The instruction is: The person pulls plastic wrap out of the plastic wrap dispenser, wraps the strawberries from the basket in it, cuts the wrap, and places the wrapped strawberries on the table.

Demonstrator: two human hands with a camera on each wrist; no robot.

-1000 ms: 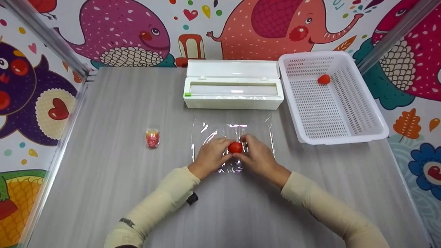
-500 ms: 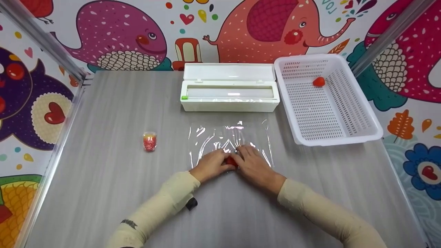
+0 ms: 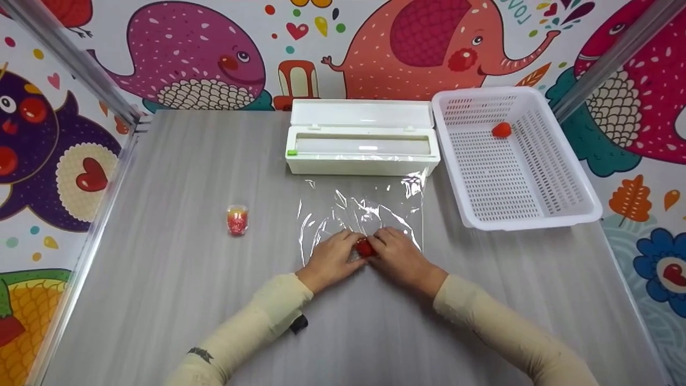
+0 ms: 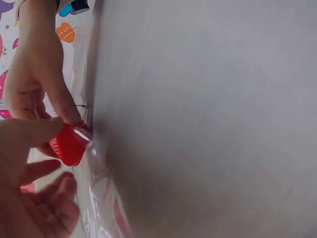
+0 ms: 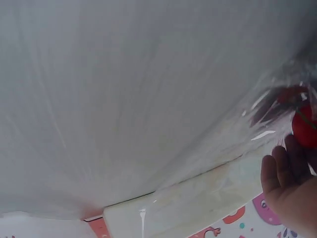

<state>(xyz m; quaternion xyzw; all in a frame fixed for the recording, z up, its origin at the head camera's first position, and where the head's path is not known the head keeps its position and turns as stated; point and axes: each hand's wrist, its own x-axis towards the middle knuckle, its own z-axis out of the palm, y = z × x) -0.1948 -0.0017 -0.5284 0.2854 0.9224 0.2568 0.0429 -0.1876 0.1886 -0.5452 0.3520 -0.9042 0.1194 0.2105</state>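
Note:
A red strawberry [image 3: 364, 247] lies between the two hands at the near edge of a clear sheet of plastic film [image 3: 327, 214]. My left hand [image 3: 329, 258] pinches it from the left, and my right hand [image 3: 401, 258] holds its other side. In the left wrist view the strawberry [image 4: 69, 146] shows a dotted surface, with shiny film against it and both thumbs on it. The right wrist view catches only part of the strawberry [image 5: 306, 126], with a thin green strip, above the fingers of one hand [image 5: 292, 191]. Some fingertips are hidden.
A white film dispenser [image 3: 364, 166] with a raised lid stands behind the sheet. To its right is a white slotted basket [image 3: 536, 222] holding another red piece [image 3: 501, 130]. A small wrapped red-and-yellow item [image 3: 237, 221] lies on the left of the table [image 3: 177, 257].
Both hands and the strawberry have moved nearer the person, to the film's near edge. The film's far part now lifts and wrinkles toward the dispenser. The wrapped item stays put.

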